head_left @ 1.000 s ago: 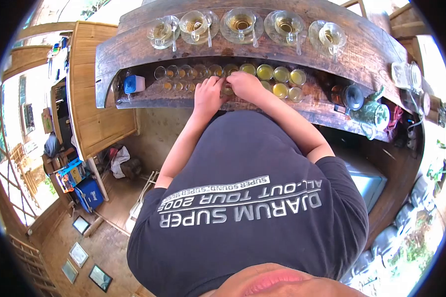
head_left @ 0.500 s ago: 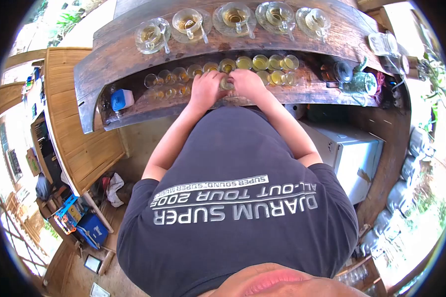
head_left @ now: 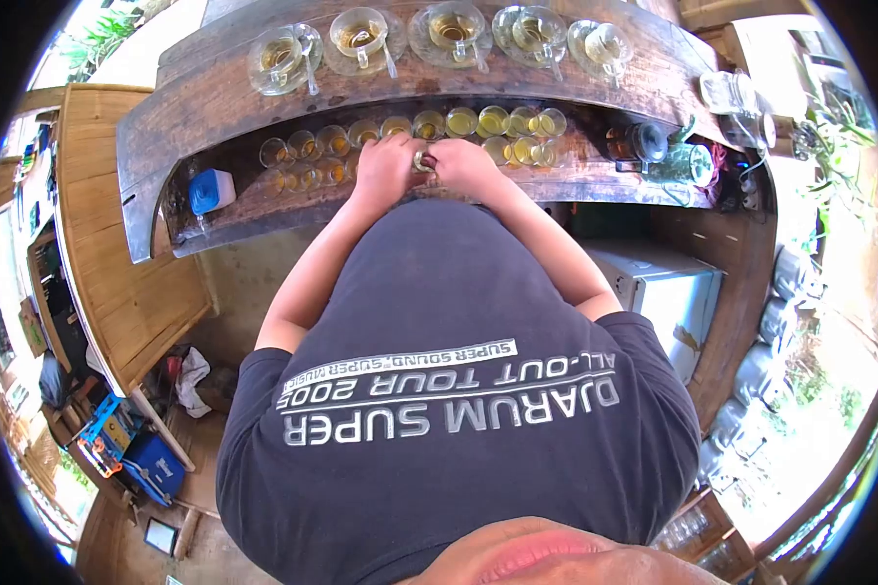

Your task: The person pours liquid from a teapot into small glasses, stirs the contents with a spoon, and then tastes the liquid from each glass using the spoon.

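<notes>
Close against my body at the lower counter shelf, my left hand [head_left: 385,168] and my right hand [head_left: 466,170] meet around a small glass jar [head_left: 422,162]. Fingers of both hands are curled on it from either side and hide most of it. Its contents are hard to make out. Just beyond them runs a row of small glasses, with yellowish liquid [head_left: 461,122] on the right and amber liquid [head_left: 303,144] on the left. More small glasses [head_left: 498,150] stand right of my right hand, and several others [head_left: 309,178] left of my left hand.
Clear cups on saucers with spoons [head_left: 358,34] line the upper counter [head_left: 215,88]. A blue-lidded container [head_left: 211,191] sits at the shelf's left end. Toward the right are a dark glass mug [head_left: 644,143], a greenish glass jug [head_left: 688,164] and a large glass jar [head_left: 729,93]. Below is a grey cabinet [head_left: 658,292].
The whole view has shifted slightly, so the counter sits a little further left and up. Both hands stay together at the small jar, with more of it now covered by fingers.
</notes>
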The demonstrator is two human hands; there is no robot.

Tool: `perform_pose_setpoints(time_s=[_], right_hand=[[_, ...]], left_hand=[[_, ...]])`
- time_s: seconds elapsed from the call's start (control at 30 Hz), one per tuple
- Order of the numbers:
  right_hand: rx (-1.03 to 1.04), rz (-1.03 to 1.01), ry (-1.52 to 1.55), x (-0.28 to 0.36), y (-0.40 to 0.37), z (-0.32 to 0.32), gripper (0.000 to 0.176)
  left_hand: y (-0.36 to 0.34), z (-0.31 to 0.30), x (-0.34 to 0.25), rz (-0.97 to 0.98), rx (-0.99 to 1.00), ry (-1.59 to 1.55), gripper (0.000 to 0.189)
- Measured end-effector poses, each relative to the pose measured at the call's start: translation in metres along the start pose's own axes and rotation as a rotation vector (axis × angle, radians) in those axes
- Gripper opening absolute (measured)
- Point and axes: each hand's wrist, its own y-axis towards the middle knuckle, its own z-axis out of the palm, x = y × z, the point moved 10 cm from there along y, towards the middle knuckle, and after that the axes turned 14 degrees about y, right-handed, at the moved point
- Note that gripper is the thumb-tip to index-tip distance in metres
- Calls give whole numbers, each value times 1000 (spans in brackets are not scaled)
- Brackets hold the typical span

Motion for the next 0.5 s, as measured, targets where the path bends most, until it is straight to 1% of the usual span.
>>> perform_pose_setpoints(time_s=[0.03,0.07,0.13,0.2,0.27,0.3,0.33,0.37,0.4,0.43,0.5], right_hand=[[-15,43,-27,6,-4,-9,27],[-3,33,-33,4,-1,-11,27],[-154,15,21,-1,4,-26,28],[-144,-11,27,-5,9,-18,29],[-43,-89,-28,-6,11,1,27],[-38,-96,-28,-1,10,-3,27],[-42,-60,-63,4,7,-12,26],[-44,-25,-99,5,7,-17,25],[-34,-33,-100,3,10,-15,25],[-59,-56,-68,2,14,-15,25],[-84,-84,-37,4,16,-15,25]], left_hand=[[0,1,0,0,15,6,61],[-1,3,-1,-2,31,11,61],[-2,5,1,-19,32,18,61],[-2,5,2,-28,33,32,61],[-3,6,2,-21,36,2,61],[-4,4,3,-24,10,-12,61],[-4,5,4,-35,6,-10,61],[-5,6,4,-34,-14,-6,58],[-7,3,3,-32,-32,-1,56],[-8,3,3,-41,-32,0,56],[-8,6,5,-50,34,5,59]])
